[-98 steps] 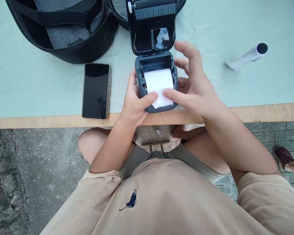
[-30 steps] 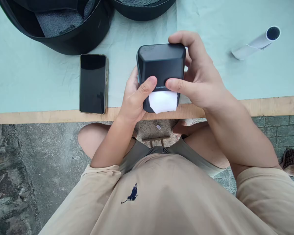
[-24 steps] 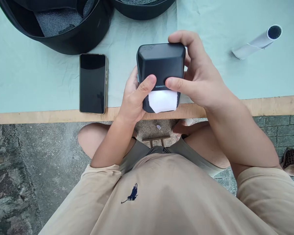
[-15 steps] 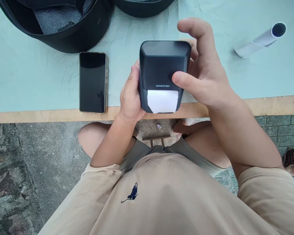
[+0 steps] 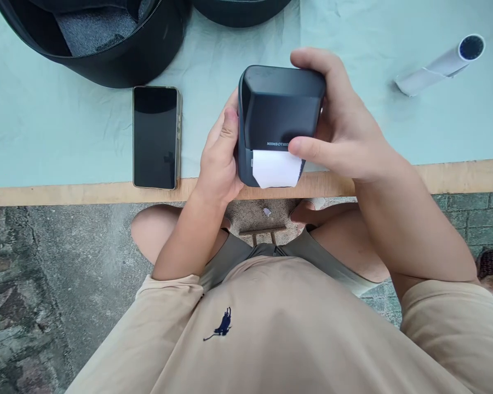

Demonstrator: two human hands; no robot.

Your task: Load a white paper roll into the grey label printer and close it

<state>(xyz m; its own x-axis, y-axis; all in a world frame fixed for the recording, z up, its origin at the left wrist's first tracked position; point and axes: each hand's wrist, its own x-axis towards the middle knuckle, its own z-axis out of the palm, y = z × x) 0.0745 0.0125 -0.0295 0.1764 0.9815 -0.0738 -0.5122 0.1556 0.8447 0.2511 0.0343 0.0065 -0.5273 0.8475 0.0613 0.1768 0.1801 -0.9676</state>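
A dark label printer (image 5: pixel 283 117) marked NIIMBOT is held up above the table's front edge, slightly tilted. White label paper (image 5: pixel 276 168) sticks out at its near end. My left hand (image 5: pixel 221 156) grips the printer's left side, thumb along the edge, other fingers hidden behind it. My right hand (image 5: pixel 345 126) is closed round the right side, with the thumb near the printed name and the index finger bent over the far right corner. The right hand's remaining fingers are mostly hidden.
A smartphone (image 5: pixel 156 138) lies left of the printer, screen dark. Behind it stands an open black zippered case (image 5: pixel 127 60), with another black case (image 5: pixel 242 12) at the top edge. A white paper roll (image 5: pixel 435 71) rests at the right on the pale cloth (image 5: pixel 82 131). The wooden table edge (image 5: pixel 86 192) runs across.
The printer has shifted slightly right and turned a little. My right index finger, raised before, has come down onto its far corner, and my right thumb has slid a little nearer to me.
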